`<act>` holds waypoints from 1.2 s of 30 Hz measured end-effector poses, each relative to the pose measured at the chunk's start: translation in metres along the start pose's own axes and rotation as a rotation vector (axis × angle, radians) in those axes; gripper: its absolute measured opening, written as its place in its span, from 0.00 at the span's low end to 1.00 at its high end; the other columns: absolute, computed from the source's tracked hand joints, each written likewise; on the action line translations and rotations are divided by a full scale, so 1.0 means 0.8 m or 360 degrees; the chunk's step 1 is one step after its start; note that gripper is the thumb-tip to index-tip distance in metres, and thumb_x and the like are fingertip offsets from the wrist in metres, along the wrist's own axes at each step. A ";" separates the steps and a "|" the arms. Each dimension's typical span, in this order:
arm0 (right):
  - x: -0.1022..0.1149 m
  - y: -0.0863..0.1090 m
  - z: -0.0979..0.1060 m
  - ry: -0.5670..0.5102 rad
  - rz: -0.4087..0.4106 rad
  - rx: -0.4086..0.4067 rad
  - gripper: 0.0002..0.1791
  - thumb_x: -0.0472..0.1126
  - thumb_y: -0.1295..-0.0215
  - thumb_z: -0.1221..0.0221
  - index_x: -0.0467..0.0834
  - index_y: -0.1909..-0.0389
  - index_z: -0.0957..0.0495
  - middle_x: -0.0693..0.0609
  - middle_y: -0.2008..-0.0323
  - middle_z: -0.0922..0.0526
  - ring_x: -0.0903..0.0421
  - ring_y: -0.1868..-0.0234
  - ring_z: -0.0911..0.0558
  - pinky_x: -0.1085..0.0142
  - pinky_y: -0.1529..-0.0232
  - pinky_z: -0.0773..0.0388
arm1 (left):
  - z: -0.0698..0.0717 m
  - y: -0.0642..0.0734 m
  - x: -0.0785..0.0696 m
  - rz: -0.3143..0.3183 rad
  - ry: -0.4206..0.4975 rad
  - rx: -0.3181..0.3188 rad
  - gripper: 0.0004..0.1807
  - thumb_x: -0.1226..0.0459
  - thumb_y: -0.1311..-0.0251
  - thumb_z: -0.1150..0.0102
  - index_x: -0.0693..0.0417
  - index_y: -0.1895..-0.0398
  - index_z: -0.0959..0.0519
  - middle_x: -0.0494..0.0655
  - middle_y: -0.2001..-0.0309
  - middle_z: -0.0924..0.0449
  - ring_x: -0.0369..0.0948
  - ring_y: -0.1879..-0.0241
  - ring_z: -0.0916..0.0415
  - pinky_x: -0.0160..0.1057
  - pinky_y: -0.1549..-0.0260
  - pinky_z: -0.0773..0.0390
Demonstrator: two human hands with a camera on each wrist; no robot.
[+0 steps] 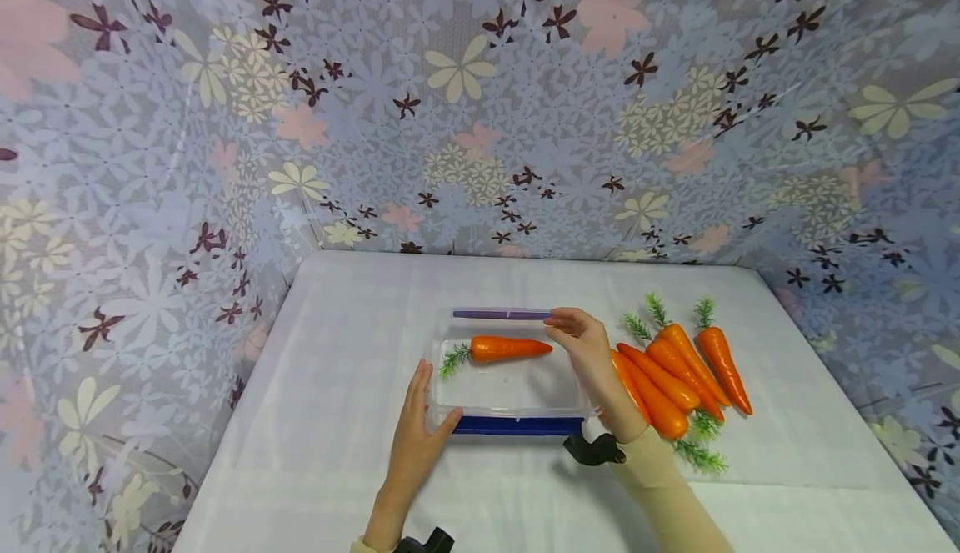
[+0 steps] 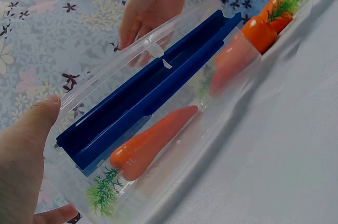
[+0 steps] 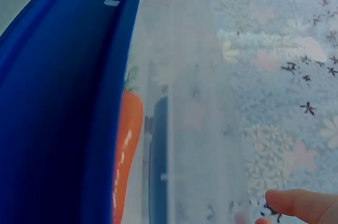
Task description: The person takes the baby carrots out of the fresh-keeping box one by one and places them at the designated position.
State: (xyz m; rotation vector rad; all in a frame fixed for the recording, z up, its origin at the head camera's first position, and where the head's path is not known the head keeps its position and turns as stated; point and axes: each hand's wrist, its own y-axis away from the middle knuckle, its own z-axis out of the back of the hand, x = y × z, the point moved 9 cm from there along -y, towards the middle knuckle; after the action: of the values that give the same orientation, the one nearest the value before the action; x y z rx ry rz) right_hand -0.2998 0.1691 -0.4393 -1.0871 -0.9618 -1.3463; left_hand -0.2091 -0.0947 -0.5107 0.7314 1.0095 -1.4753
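A clear plastic box [image 1: 498, 388] with blue strips along its long sides stands at the middle of the table. Inside lies an orange carrot [image 1: 510, 349] with green leaves; whether a clear lid covers it I cannot tell. My left hand [image 1: 416, 432] rests against the box's left end, thumb by the near blue strip [image 1: 517, 425] and fingers extended along the side. At the right end of the far blue strip [image 1: 501, 314], my right hand [image 1: 583, 346] has slightly bent fingers. In the right wrist view, its fingertips [image 3: 296, 203] appear beyond the translucent plastic.
Several carrots [image 1: 667, 386] lie in a pile right of the box, partly behind my right forearm. One carrot [image 1: 723, 365] lies at the pile's right edge. White cloth [image 1: 300, 419] covers the table, and a flowered curtain [image 1: 465, 119] hangs behind it.
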 end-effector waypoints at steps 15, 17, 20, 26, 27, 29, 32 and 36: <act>-0.028 -0.022 -0.060 0.0276 0.0031 0.0404 0.17 0.29 0.42 0.39 0.25 0.53 0.24 0.29 0.54 0.19 0.40 0.53 0.17 0.61 0.53 0.18 | -0.002 0.001 -0.004 -0.0038 -0.0009 -0.0013 0.42 0.52 0.41 0.39 0.44 0.25 0.48 0.44 0.24 0.52 0.52 0.27 0.48 0.61 0.34 0.41; -0.030 -0.022 -0.063 0.0295 0.0053 0.0430 0.17 0.28 0.42 0.39 0.24 0.53 0.24 0.29 0.54 0.19 0.39 0.53 0.18 0.59 0.52 0.18 | -0.001 0.000 -0.004 -0.0044 -0.0013 -0.0015 0.42 0.51 0.41 0.39 0.45 0.26 0.47 0.44 0.24 0.52 0.52 0.27 0.48 0.61 0.34 0.41; -0.032 -0.022 -0.066 0.0355 0.0085 0.0484 0.17 0.29 0.41 0.40 0.23 0.52 0.25 0.29 0.53 0.19 0.37 0.51 0.19 0.55 0.48 0.20 | 0.000 0.000 -0.004 -0.0052 -0.0029 -0.0023 0.42 0.51 0.41 0.39 0.47 0.26 0.47 0.45 0.24 0.52 0.52 0.27 0.48 0.61 0.34 0.40; -0.041 -0.022 -0.064 0.0550 0.0085 0.0493 0.20 0.30 0.41 0.41 0.27 0.48 0.25 0.33 0.47 0.21 0.38 0.43 0.24 0.47 0.38 0.30 | 0.001 0.000 -0.003 -0.0039 -0.0026 -0.0027 0.42 0.52 0.41 0.39 0.49 0.26 0.46 0.45 0.24 0.52 0.53 0.27 0.48 0.61 0.34 0.41; -0.042 -0.022 -0.064 0.0570 0.0088 0.0499 0.20 0.29 0.41 0.41 0.27 0.47 0.25 0.33 0.47 0.21 0.38 0.42 0.25 0.47 0.37 0.31 | 0.001 0.000 -0.003 -0.0040 -0.0023 -0.0027 0.42 0.52 0.41 0.39 0.49 0.26 0.46 0.45 0.24 0.52 0.53 0.27 0.48 0.61 0.34 0.41; -0.043 -0.022 -0.066 0.0590 0.0103 0.0523 0.21 0.29 0.41 0.41 0.27 0.47 0.26 0.32 0.46 0.22 0.38 0.42 0.26 0.46 0.36 0.33 | 0.002 0.000 -0.002 -0.0042 -0.0020 -0.0030 0.43 0.52 0.41 0.39 0.49 0.26 0.46 0.45 0.24 0.52 0.53 0.27 0.48 0.61 0.34 0.41; -0.044 -0.020 -0.069 0.0567 0.0103 0.0560 0.22 0.28 0.42 0.42 0.26 0.46 0.27 0.31 0.46 0.23 0.37 0.42 0.26 0.45 0.35 0.34 | 0.002 0.001 -0.002 -0.0046 -0.0024 -0.0034 0.43 0.51 0.41 0.39 0.50 0.26 0.46 0.45 0.24 0.52 0.52 0.27 0.48 0.61 0.33 0.41; -0.044 -0.019 -0.069 0.0572 0.0110 0.0573 0.22 0.28 0.44 0.41 0.25 0.46 0.27 0.30 0.47 0.23 0.36 0.43 0.25 0.45 0.38 0.31 | 0.001 0.001 -0.001 -0.0039 -0.0038 -0.0032 0.43 0.50 0.41 0.39 0.49 0.26 0.47 0.45 0.24 0.52 0.52 0.27 0.48 0.61 0.33 0.41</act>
State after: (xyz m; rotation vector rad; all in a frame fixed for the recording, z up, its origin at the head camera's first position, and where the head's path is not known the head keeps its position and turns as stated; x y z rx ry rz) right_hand -0.3198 0.1257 -0.4869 -0.5758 -0.8471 -1.2018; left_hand -0.2081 -0.0953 -0.5096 0.6876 1.0171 -1.4897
